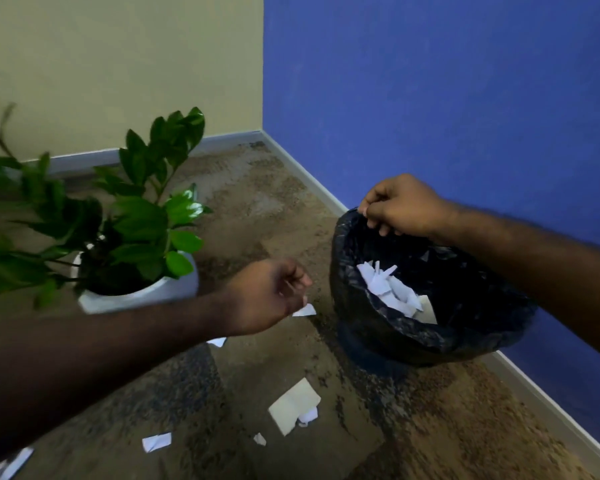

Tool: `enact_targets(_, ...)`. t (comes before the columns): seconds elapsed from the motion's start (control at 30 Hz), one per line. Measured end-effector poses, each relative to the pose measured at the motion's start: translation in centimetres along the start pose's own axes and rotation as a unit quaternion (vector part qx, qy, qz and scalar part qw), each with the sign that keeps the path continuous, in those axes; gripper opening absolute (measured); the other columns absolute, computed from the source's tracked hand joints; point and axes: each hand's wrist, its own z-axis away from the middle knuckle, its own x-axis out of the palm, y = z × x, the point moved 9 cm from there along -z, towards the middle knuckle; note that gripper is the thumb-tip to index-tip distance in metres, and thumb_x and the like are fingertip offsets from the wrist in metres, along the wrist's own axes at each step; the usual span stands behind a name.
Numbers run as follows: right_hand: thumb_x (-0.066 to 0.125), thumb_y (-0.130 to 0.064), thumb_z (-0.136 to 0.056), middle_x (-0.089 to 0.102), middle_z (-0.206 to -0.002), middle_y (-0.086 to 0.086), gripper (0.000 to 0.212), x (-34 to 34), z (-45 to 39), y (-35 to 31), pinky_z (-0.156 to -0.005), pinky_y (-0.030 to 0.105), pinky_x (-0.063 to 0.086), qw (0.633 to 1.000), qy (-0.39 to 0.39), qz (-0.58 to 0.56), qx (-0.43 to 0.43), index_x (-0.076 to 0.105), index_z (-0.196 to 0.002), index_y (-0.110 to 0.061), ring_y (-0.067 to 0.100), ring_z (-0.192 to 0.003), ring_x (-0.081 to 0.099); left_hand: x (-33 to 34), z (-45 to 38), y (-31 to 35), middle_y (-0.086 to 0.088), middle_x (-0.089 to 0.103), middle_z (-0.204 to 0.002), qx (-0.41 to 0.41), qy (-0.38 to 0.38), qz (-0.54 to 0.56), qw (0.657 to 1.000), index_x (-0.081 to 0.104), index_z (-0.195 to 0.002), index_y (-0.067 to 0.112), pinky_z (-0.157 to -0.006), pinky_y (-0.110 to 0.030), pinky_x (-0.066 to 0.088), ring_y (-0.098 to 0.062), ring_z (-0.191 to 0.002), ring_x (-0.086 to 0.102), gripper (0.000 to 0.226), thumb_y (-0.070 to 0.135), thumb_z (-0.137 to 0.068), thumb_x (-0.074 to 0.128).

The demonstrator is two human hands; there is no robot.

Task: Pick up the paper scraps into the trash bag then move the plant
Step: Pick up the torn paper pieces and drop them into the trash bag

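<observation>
1. Still plenty of paper scraps (293, 406) on the carpet (430, 427), a pile already inside the trash bag (465, 327) by the blue wall (430, 81).
2. Left hand (267, 296) fingers pinched on one scrap (305, 310), just short of the rim.
3. Right hand (400, 206) clamped on the bag's edge, holding it open.
4. Could drop short if released early.
5. Plant (129, 216) near the left forearm, easy to bump.

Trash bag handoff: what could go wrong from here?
1. The left hand pinches a small scrap short of the trash bag; released early, it would likely land on the carpet.
2. The right hand holds only one point of the bag's rim, so the mouth may sag shut.
3. The left forearm passes close to the plant.
</observation>
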Motion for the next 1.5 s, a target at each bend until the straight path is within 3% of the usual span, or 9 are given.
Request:
enact_targets(0.13, 0.065, -0.017, -0.085, 0.068, -0.073, 0.004, 0.008, 0.8, 0.8, -6.4, -0.067, 0.025, 0.043, 0.989, 0.043, 0.075, -0.121, 0.072, -0.084, -0.013, 0.011, -0.058, 0.056, -1.5, 3.3, -2.6, 0.003, 0.067, -0.093, -0.006, -0.044, -0.085, 0.995, 0.066, -0.102, 0.012, -0.06, -0.005, 0.043, -0.001, -0.073, 0.059, 0.019, 0.009, -0.083, 0.069)
enact_targets(0.23, 0.065, -0.021, -0.086, 0.068, -0.071, 0.005, 0.012, 2.3, 2.8, -9.9, -0.058, 0.025, 0.038, 0.973, 0.054, 0.121, -0.19, 0.071, -0.082, -0.012, 0.016, -0.06, 0.057, -1.9, 6.4, -6.2, -0.002, 0.07, -0.094, -0.036, -0.134, -0.156, 0.978, 0.065, -0.095, 0.013, -0.06, -0.005, 0.039, -0.006, -0.073, 0.059, 0.015, 0.012, -0.08, 0.065)
enact_targets(0.37, 0.063, -0.024, -0.087, 0.066, -0.063, 0.0, 0.015, 8.0, 5.4, -12.9, -0.056, 0.026, 0.044, 0.96, -0.027, 0.129, -0.247, 0.067, -0.074, -0.017, 0.012, -0.058, 0.059, -3.6, 13.2, -14.0, -0.003, 0.072, -0.103, -0.142, -0.218, -0.261, 0.93, 0.068, -0.101, 0.013, -0.066, -0.016, 0.04, -0.013, -0.089, 0.064, 0.022, 0.015, -0.08, 0.066)
enact_targets(0.63, 0.048, -0.037, -0.074, 0.067, -0.07, -0.004, 0.025, 23.1, 9.8, -13.4, -0.065, 0.031, 0.049, 0.901, -0.227, 0.197, -0.312, 0.067, -0.078, -0.021, 0.012, -0.067, 0.062, -9.8, 21.5, -24.4, -0.001, 0.064, -0.117, -0.258, -0.184, -0.285, 0.905, 0.064, -0.117, 0.018, -0.078, -0.019, 0.039, -0.013, -0.106, 0.059, 0.035, 0.016, -0.083, 0.069)
enact_targets(0.9, 0.054, -0.032, -0.084, 0.058, -0.069, -0.007, 0.017, 31.9, 11.0, -15.7, -0.059, 0.019, 0.039, 0.867, -0.294, 0.203, -0.348, 0.065, -0.082, -0.019, 0.009, -0.069, 0.054, -17.2, 25.0, -30.6, -0.002, 0.04, -0.124, -0.354, -0.022, -0.31, 0.882, 0.05, -0.119, 0.02, -0.084, -0.032, 0.047, -0.024, -0.105, 0.05, 0.072, 0.033, -0.059, 0.087)
enact_targets(1.13, 0.056, -0.03, -0.084, 0.052, -0.067, -0.007, 0.012, 35.5, 10.4, -16.5, -0.053, 0.018, 0.032, 0.861, -0.329, 0.206, -0.33, 0.059, -0.076, -0.022, 0.01, -0.068, 0.05, -18.4, 22.3, -34.6, -0.008, 0.018, -0.156, -0.36, 0.021, -0.288, 0.887, 0.024, -0.148, 0.029, -0.107, -0.047, 0.04, -0.037, -0.136, 0.036, 0.114, 0.055, -0.055, 0.085)
enact_targets(1.27, 0.057, -0.032, -0.081, 0.052, -0.093, -0.001, 0.015, 37.1, 9.8, -16.2, -0.079, 0.033, 0.046, 0.868, -0.332, 0.206, -0.305, 0.055, -0.091, -0.021, 0.019, -0.093, 0.053, -16.0, 18.0, -34.0, -0.001, 0.0, -0.164, -0.331, -0.02, -0.289, 0.898, 0.006, -0.152, 0.034, -0.114, -0.061, 0.022, -0.038, -0.148, 0.008, 0.113, 0.065, -0.067, 0.073)
enact_targets(1.4, 0.06, -0.044, -0.08, 0.042, -0.137, 0.003, 0.065, 38.8, 8.3, -14.7, -0.105, 0.039, 0.038, 0.874, -0.332, 0.239, -0.264, 0.039, -0.138, -0.024, 0.026, -0.129, 0.036, -13.4, 15.1, -34.5, 0.006, -0.009, -0.163, -0.343, -0.034, -0.256, 0.903, -0.005, -0.152, 0.035, -0.113, -0.068, 0.015, -0.043, -0.147, -0.004, 0.114, 0.076, -0.069, 0.061)
enact_targets(1.5, 0.059, -0.051, -0.081, 0.024, -0.156, 0.005, 0.079, 40.0, 6.7, -14.0, -0.115, 0.044, 0.028, 0.878, -0.307, 0.262, -0.256, 0.026, -0.147, -0.022, 0.028, -0.143, 0.02, -12.1, 15.0, -35.0, 0.006, -0.007, -0.163, -0.348, -0.063, -0.279, 0.893, 0.002, -0.151, 0.038, -0.113, -0.066, 0.019, -0.046, -0.146, 0.003, 0.105, 0.08, -0.07, 0.054)
